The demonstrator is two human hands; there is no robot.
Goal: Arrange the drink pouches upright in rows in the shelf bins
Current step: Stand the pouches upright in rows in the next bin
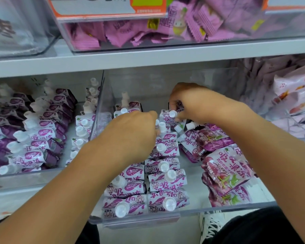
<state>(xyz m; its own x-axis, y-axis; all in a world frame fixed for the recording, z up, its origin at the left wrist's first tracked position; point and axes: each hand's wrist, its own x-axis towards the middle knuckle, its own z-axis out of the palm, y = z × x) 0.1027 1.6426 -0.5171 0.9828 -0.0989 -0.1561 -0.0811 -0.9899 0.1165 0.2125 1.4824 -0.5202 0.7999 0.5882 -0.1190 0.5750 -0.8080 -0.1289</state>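
Note:
Purple-and-white drink pouches with white caps fill a clear bin [183, 211] in the middle of the lower shelf. Two upright rows [163, 182] run front to back on the bin's left side. Several pouches lie flat in a loose pile [224, 169] on its right side. My left hand [136, 127] reaches in over the left row, its curled fingers at the top of an upright pouch [163, 128]. My right hand [188, 101] is further back and pinches a capped pouch [167, 116] near the rear of the second row.
A second clear bin [25, 175] to the left holds leaning rows of the same pouches. Pink snack packs sit in a bin [289, 103] at the right. The upper shelf edge [148, 57] hangs close above my hands, with a bin of pink sachets [130, 34] on it.

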